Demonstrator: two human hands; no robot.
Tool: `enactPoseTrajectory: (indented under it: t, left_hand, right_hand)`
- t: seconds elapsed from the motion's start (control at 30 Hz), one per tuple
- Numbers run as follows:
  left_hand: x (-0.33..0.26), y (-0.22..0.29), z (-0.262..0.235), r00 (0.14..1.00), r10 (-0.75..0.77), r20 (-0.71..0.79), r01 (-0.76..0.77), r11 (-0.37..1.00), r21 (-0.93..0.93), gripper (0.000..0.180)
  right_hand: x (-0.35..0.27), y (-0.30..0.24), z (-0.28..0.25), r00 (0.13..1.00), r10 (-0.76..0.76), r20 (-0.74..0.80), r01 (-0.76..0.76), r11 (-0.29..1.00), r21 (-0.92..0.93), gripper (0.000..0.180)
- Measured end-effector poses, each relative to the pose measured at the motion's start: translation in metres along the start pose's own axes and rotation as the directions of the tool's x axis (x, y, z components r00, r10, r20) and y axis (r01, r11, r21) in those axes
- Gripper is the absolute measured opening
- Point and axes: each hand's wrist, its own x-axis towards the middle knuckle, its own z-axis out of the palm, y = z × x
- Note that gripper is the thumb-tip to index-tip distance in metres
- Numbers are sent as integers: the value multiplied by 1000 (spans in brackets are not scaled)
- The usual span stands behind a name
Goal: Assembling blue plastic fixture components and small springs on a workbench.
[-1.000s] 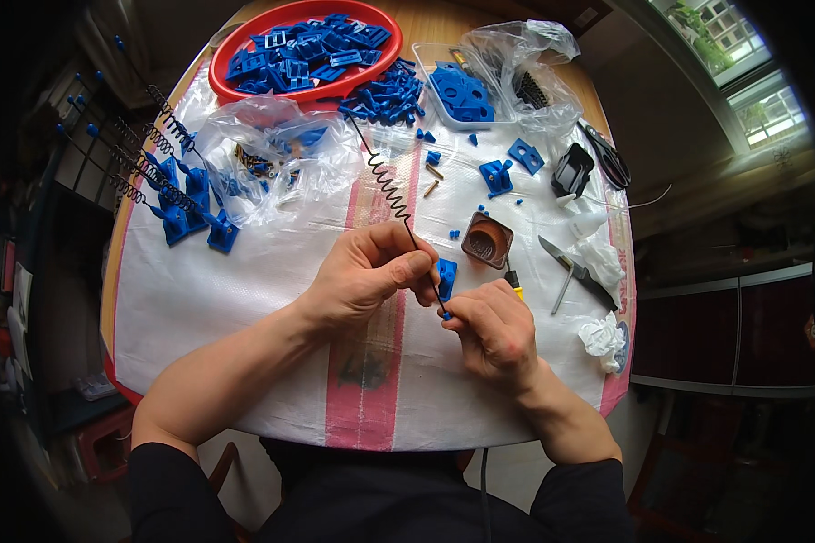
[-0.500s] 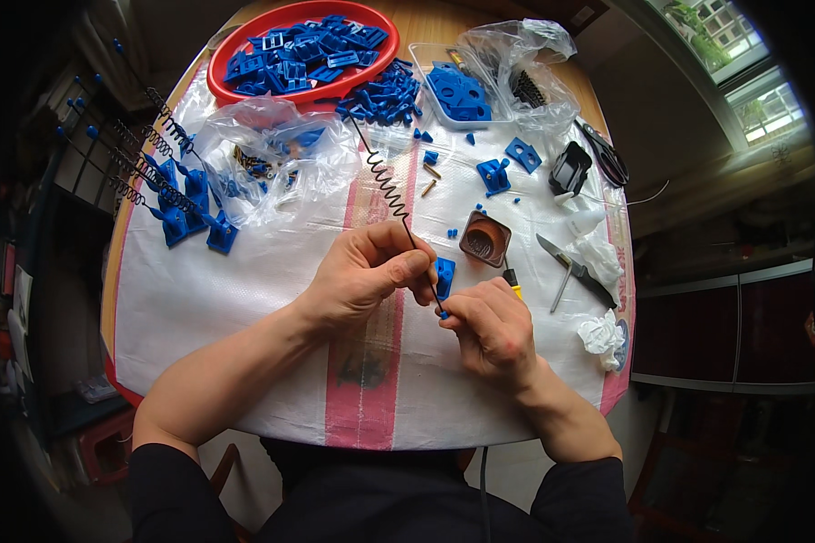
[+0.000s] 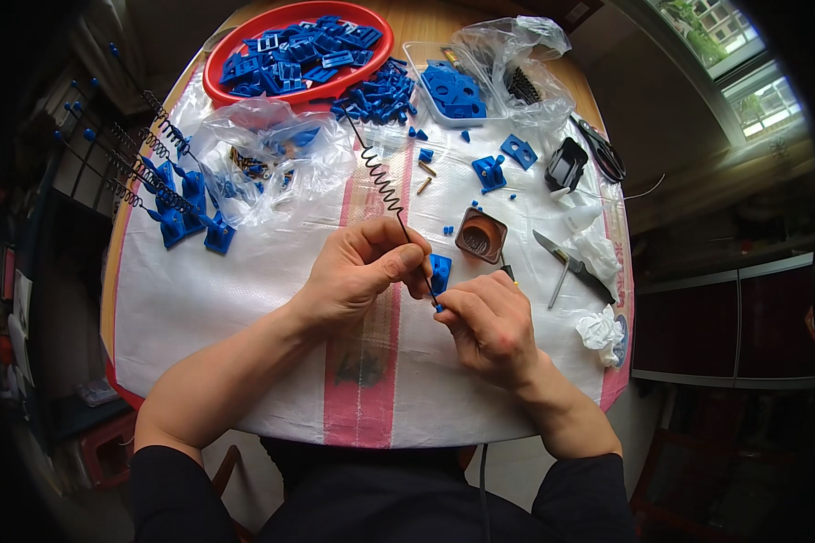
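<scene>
A thin black wire spring [image 3: 382,184] with a coiled middle and straight ends slants across the middle of the table. My left hand [image 3: 365,270] pinches its lower straight part between thumb and fingers. At the spring's near end sits a small blue plastic piece [image 3: 439,308], which the thumb and index finger of my right hand [image 3: 489,324] grip. How far the wire goes into that piece is hidden by the fingertips. Just beyond my hands a blue plastic plate [image 3: 440,271] lies partly covered. A small square brown container [image 3: 482,235] stands to the right of it.
At the back are a red basin [image 3: 382,54] of blue parts, a heap of small blue pieces [image 3: 376,95] and a clear box [image 3: 417,68]. Finished-looking spring assemblies [image 3: 181,204] stand left. A knife [image 3: 589,279], scissors [image 3: 602,149] and crumpled tissue [image 3: 599,331] lie right.
Both hands stay pinched on the spring and the small blue piece. The right fingers have shifted slightly up and left at the wire's end. The whole view has moved a little.
</scene>
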Motion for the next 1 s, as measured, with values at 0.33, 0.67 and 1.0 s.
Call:
enactPoseTrajectory:
  t: [0.33, 0.67, 1.0]
  left_hand:
    - [-1, 1, -1, 1000, 16, -13, -15, 1000, 17, 19]
    - [0, 1, -3, 1000, 11, -25, -12, 999, -41, 19]
    - [0, 1, -4, 1000, 12, -25, -13, 998, -54, 17]
  right_hand:
    - [1, -1, -3, 999, -37, 24, 39, 997, -69, 18]
    - [4, -7, -8, 994, -91, 58, 98, 984, -148, 18]
    - [2, -7, -6, 992, -112, 57, 119, 984, -134, 18]
